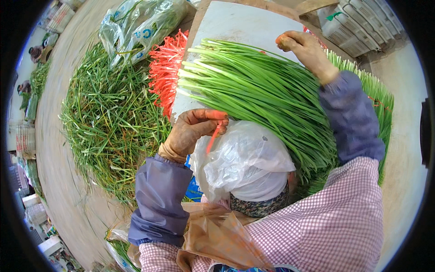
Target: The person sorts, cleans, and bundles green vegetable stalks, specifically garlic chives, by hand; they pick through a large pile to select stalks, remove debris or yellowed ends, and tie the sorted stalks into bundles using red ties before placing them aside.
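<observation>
We bracket the garlic chives (258,86).
Left hand (189,132), centre, pinches a red tie (211,140); right hand (311,53), upper right, curls inward, hold unclear.

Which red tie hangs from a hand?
The single tie pinched in the left hand; the clumped ties lie at the white board's left edge, unheld.

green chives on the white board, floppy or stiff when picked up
The green chives would probably flop toward the tips, being long, thin and curved there. They may slip apart, since no tie shows around them.
</observation>
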`<state>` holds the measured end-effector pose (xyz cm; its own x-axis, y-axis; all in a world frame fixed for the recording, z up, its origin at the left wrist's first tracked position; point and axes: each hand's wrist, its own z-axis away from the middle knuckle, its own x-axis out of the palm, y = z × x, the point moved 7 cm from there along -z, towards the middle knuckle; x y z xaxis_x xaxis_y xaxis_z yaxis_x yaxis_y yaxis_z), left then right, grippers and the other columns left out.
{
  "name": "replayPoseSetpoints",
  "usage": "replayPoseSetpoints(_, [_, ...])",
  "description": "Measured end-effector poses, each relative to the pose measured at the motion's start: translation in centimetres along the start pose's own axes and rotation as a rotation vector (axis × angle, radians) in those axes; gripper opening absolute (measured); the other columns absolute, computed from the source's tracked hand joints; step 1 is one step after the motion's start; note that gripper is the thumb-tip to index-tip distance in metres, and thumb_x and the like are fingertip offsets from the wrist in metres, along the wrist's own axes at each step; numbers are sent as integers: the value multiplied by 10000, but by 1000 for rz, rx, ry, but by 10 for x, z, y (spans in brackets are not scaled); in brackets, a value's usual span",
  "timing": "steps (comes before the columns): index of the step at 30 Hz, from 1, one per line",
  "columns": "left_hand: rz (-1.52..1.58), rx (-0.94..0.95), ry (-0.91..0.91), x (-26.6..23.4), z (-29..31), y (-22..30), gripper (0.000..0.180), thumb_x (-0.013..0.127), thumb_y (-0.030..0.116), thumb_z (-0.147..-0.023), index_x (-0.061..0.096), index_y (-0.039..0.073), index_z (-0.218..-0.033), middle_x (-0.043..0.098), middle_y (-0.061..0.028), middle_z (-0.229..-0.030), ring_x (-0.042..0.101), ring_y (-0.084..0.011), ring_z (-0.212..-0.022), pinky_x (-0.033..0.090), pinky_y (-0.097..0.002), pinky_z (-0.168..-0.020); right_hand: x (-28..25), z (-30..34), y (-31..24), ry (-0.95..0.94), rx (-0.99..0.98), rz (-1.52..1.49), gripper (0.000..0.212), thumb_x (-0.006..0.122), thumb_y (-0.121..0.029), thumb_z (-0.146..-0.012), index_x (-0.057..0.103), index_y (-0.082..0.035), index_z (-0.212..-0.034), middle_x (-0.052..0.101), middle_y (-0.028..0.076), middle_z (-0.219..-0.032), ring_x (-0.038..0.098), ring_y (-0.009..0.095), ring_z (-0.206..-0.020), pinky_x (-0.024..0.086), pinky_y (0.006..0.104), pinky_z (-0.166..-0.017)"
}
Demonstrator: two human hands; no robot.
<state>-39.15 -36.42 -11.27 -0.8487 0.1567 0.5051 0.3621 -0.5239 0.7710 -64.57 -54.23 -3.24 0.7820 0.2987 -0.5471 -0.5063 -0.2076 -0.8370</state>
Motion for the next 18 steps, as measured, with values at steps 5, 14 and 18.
replayPoseSetpoints(5, [-60, 97, 10, 6, -6, -2, 237, 641, -11, -815, 632, -33, -1051, 673, -128, -953, 647, -166, -859, 518, -277, -806, 12, -19, 81, 12, 130, 171, 321, 565, -282, -899, 658, 19, -961, 678, 90, -824, 597, 166, -766, 476, 300, -765])
replayPoseSetpoints(14, [-84, 142, 262, 9, -1, -26, 119, 642, 18, -835, 639, -8, -951, 668, -84, -901, 625, -133, -803, 510, -250, -754, 41, 8, -13, 153, -238, 685, 307, 533, -301, -866, 641, -26, -949, 643, 200, -829, 611, 360, -813, 474, 413, -744])
replayPoseSetpoints(18, [-65, 184, 289, 5, 3, -29, 102, 637, 24, -838, 632, -5, -936, 666, -70, -895, 616, -123, -809, 497, -243, -767, 76, -4, -101, -33, -406, 272, 221, 618, -194, -827, 647, -2, -933, 658, 147, -830, 634, 265, -739, 489, 336, -698])
